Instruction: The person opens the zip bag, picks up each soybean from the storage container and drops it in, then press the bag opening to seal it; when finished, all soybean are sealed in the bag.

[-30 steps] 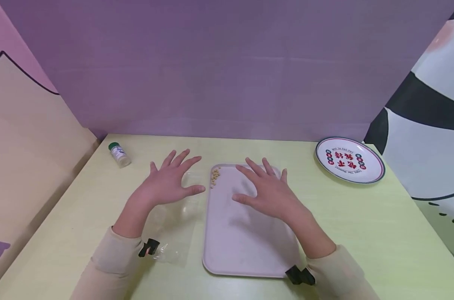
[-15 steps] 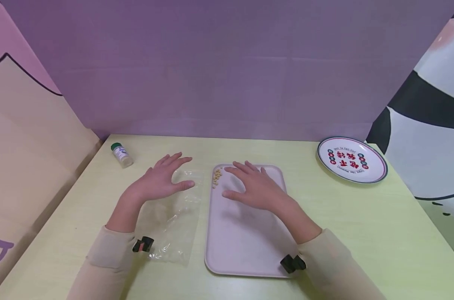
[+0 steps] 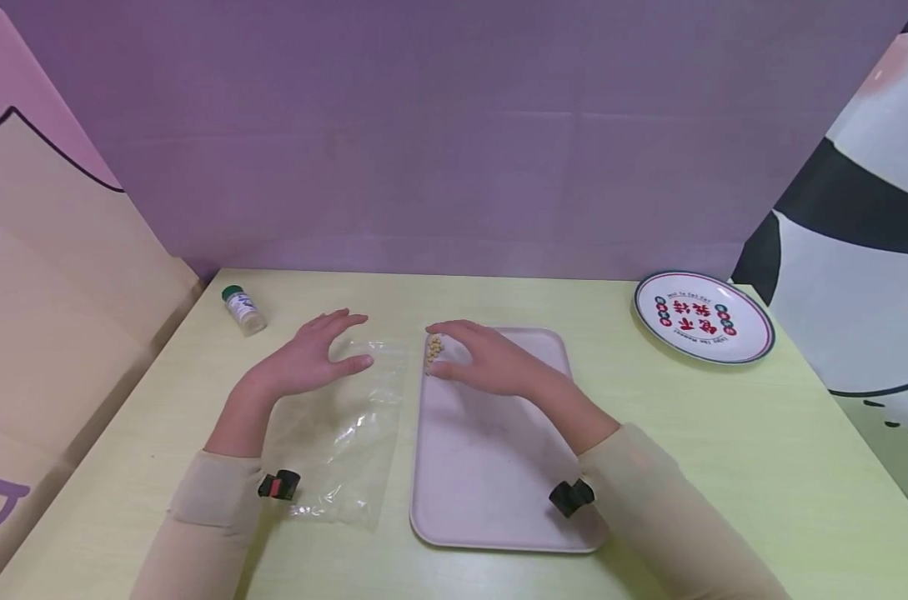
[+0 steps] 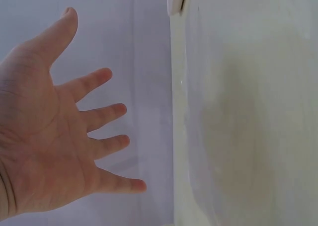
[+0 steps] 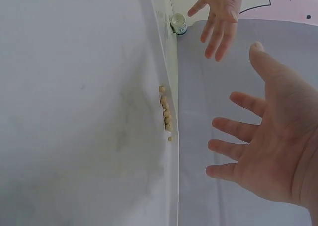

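Observation:
My right hand (image 3: 491, 360) hovers over the upper part of a pale pinkish tray (image 3: 499, 500), fingers spread and holding nothing. Its thumb and fingertips point at several small, round, tan pieces like beans (image 3: 434, 348) in the tray's far left corner. These beans (image 5: 166, 114) also show along the tray edge in the right wrist view. Above a flat clear plastic bag (image 3: 348, 442), left of the tray, is my left hand (image 3: 299, 358), bare and with its fingers extended. In the left wrist view the left palm (image 4: 49, 131) has nothing in it.
A small clear bottle (image 3: 243, 311) with a green cap lies at the table's back left. At the back right sits an oval white plate (image 3: 703, 318) with red lettering. A purple backdrop (image 3: 454, 167) rises behind the table.
My right hand has moved left and lower, from the tray's middle to the bean corner. My left hand has shifted left, uncovering more of the plastic bag.

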The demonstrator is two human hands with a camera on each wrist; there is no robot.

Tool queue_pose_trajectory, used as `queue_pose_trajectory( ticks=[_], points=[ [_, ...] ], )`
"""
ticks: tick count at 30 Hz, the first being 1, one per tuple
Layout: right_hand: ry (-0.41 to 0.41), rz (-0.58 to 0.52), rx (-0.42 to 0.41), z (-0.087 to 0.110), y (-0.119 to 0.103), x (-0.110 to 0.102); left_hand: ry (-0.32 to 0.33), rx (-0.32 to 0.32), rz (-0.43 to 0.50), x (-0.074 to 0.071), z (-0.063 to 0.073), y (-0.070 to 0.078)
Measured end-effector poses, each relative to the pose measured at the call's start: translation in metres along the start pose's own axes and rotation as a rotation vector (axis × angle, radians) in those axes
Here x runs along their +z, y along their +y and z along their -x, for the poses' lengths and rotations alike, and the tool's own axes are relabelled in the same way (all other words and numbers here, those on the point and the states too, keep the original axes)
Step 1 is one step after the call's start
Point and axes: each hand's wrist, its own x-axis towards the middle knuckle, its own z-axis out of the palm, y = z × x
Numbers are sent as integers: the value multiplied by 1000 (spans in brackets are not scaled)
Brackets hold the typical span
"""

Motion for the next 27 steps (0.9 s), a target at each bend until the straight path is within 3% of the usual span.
queue_pose_trajectory(
  ticks=[8, 18, 27],
  points=[
    [-7, -62, 11, -16, -6, 2, 28, -10, 3, -3, 3, -12],
    [12, -138, -32, -36, -8, 15, 37, -69, 43, -5, 5, -25],
    [7, -235, 32, -49, -13, 21, 66, -95, 90, -4, 6, -40]
  ],
)
